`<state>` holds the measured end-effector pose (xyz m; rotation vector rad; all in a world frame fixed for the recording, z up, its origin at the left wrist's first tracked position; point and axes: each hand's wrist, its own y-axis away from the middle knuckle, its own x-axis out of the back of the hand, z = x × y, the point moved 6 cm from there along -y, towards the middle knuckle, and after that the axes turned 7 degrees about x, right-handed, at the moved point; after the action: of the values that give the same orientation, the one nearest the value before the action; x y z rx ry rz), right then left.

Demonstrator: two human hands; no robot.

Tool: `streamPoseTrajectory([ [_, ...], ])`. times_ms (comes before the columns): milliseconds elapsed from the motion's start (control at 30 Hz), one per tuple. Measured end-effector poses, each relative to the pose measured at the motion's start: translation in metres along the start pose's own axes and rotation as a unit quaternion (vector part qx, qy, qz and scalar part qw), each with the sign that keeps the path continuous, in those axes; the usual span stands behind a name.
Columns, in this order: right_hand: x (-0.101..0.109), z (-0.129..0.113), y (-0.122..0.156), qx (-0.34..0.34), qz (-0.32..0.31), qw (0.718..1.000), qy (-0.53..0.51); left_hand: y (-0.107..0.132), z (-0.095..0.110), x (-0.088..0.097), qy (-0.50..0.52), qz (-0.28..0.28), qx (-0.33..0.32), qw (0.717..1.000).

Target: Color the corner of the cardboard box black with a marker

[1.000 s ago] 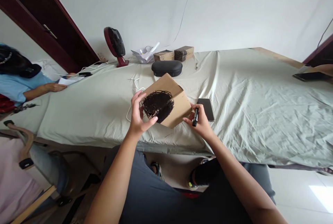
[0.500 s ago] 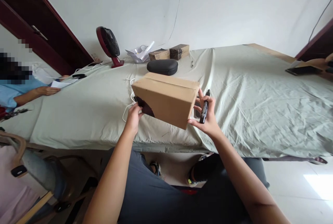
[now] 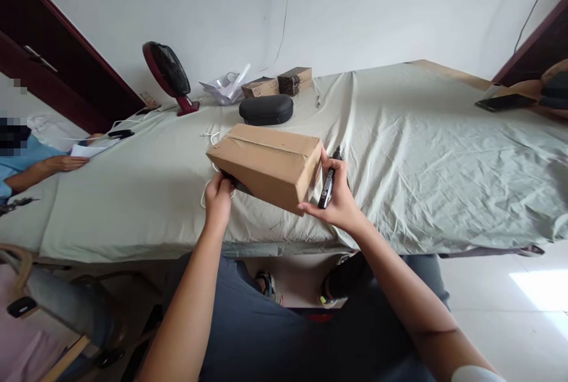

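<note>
A brown cardboard box (image 3: 266, 160) is held tilted above the cloth-covered table, a taped seam along its top face. My left hand (image 3: 218, 196) grips its lower left corner, where a dark patch shows; the fingertips are partly hidden. At the right end, my right hand (image 3: 339, 196) is closed on the box, thumb at the lower corner and fingers on the end face. A black marker (image 3: 328, 184) is also tucked in that hand, tip pointing up and away.
Behind the box lies a black hard case (image 3: 266, 110). Two taped cartons (image 3: 295, 80), a clear plastic bag (image 3: 226, 87) and a dark red fan (image 3: 168, 74) stand along the wall. At left, another person's hand (image 3: 66, 163) holds paper. A phone (image 3: 506, 102) lies far right.
The box has tipped, so more of its top face shows and less of the dark patch. Both hands keep their hold. The whole view has shifted slightly.
</note>
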<state>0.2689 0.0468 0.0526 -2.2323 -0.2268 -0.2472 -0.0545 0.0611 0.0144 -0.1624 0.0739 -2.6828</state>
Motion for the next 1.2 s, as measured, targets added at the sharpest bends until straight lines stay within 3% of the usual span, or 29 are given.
streamPoseTrajectory([
  [100, -0.003, 0.03, 0.008, -0.04, -0.01, 0.999, 0.016, 0.013, 0.026, 0.018, -0.073, 0.112, -0.15, 0.98],
  [233, -0.022, 0.055, 0.026, -0.088, -0.068, 0.994, 0.015, 0.047, 0.061, 0.02, -0.198, 0.217, -0.348, 0.89],
  [300, -0.035, 0.063, 0.034, -0.12, -0.107, 0.987, 0.014, 0.06, 0.072, 0.016, -0.217, 0.229, -0.427, 0.847],
  [400, -0.042, 0.075, 0.04, -0.174, -0.101, 0.975, 0.095, 0.063, 0.073, 0.005, -0.226, 0.179, -0.462, 0.839],
  [500, -0.042, 0.077, 0.036, -0.181, -0.084, 0.971, 0.131, 0.062, 0.068, -0.011, -0.239, 0.137, -0.495, 0.824],
  [633, -0.04, 0.072, 0.029, -0.168, -0.08, 0.979, 0.082, 0.057, 0.062, -0.03, -0.251, 0.07, -0.466, 0.845],
  [700, -0.037, 0.068, 0.026, -0.163, -0.068, 0.982, 0.066, 0.058, 0.064, -0.033, -0.254, 0.063, -0.456, 0.851],
  [800, -0.03, 0.059, 0.021, -0.137, -0.039, 0.989, 0.049, 0.059, 0.069, -0.027, -0.26, 0.092, -0.464, 0.842],
  [867, -0.025, 0.052, 0.016, -0.114, -0.018, 0.993, 0.039, 0.048, 0.064, -0.015, -0.235, 0.098, -0.435, 0.863],
  [933, -0.021, 0.044, 0.012, -0.084, -0.002, 0.996, 0.024, 0.024, 0.049, -0.005, -0.198, 0.04, -0.361, 0.911],
  [967, -0.019, 0.04, 0.01, -0.067, 0.003, 0.998, 0.017, 0.01, 0.039, -0.004, -0.174, -0.022, -0.311, 0.934],
  [1000, -0.018, 0.036, 0.009, -0.047, 0.011, 0.999, 0.013, -0.002, 0.027, -0.007, -0.156, -0.105, -0.262, 0.946],
  [1067, -0.014, 0.028, 0.008, -0.01, 0.044, 0.999, 0.027, -0.021, 0.01, -0.012, -0.127, -0.199, -0.191, 0.953],
  [1200, -0.008, 0.011, 0.011, 0.07, 0.144, 0.985, 0.071, -0.034, 0.005, -0.032, -0.058, -0.223, -0.179, 0.956],
])
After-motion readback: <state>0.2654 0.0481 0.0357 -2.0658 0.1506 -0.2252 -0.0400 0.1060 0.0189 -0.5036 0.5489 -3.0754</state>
